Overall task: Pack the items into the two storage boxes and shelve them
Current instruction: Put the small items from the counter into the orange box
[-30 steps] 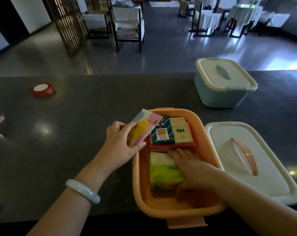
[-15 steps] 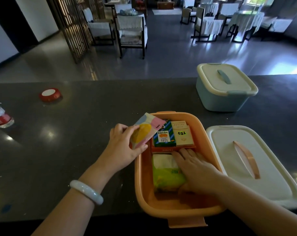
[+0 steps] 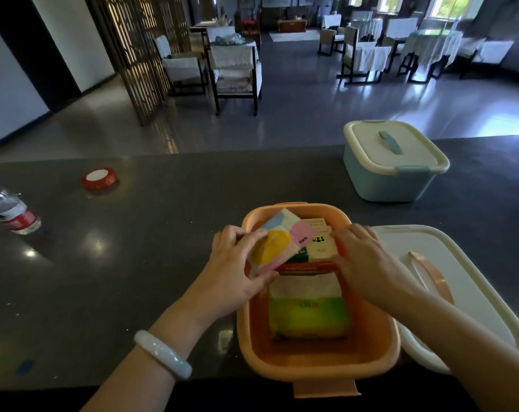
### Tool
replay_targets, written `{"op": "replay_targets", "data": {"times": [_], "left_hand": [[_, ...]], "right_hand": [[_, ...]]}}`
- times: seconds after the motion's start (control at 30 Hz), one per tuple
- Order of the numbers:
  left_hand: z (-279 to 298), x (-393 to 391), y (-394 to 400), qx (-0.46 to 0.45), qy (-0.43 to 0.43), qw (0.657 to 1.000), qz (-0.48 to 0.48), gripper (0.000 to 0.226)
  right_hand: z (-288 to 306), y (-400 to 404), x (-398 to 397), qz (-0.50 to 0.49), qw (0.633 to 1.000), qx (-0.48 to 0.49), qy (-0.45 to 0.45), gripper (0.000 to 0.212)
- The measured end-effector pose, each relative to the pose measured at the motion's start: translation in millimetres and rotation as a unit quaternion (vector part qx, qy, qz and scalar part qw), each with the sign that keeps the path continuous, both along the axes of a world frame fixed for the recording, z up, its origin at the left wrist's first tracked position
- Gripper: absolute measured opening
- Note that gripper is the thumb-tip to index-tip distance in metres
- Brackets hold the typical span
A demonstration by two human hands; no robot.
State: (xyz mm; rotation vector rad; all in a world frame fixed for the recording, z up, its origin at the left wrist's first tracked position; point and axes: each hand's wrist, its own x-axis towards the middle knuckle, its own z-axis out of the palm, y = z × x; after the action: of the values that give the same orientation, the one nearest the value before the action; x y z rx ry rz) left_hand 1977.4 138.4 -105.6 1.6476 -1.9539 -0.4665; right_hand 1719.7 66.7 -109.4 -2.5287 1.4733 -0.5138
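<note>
At six o'clock the orange box is sitting open and half packed, a green packet lying inside. The left hand is pinching a pastel packet over the far-left corner; the right hand is resting fingers together, lightly bent, on the small cartons. The cream lid is waiting at three o'clock. At one o'clock the blue box is sitting lidded, its contents hidden. No shelf is showing.

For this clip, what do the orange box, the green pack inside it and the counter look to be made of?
Orange box: looks like moulded plastic, matte, with rounded rim and corners. Green pack: probably soft plastic film, slightly wrinkled and glossy. Counter: dark polished stone or a look-alike, speckled and mirroring light spots.
</note>
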Motion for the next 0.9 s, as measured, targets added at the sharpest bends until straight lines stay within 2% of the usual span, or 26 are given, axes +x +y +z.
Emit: {"op": "replay_targets", "data": {"times": [0.07,0.23,0.37,0.5,0.7,0.9], "left_hand": [[1,-9,1,0.014,0.000,1.000,-0.028,0.073],[-5,-31,3,0.070,-0.015,0.992,-0.108,0.073],[-9,-37,-3,0.119,-0.048,0.981,-0.148,0.073],[-6,-41,-9,0.161,-0.103,0.968,-0.160,0.068],[-5,-49,-10,0.152,-0.199,0.956,-0.152,0.067],[-6,-49,-7,0.140,-0.209,0.956,-0.148,0.068]], "right_hand": [[-10,-14,-8,-0.012,0.999,-0.028,0.017,0.027],[-30,-28,-17,-0.011,1.000,0.014,0.010,0.029],[-32,-20,-15,-0.033,0.996,0.015,-0.079,0.032],[-34,-19,-15,-0.036,0.994,0.012,-0.107,0.030],[-35,-20,-14,-0.039,0.993,0.013,-0.107,0.034],[-34,-20,-15,-0.032,0.996,0.016,-0.076,0.037]]}}
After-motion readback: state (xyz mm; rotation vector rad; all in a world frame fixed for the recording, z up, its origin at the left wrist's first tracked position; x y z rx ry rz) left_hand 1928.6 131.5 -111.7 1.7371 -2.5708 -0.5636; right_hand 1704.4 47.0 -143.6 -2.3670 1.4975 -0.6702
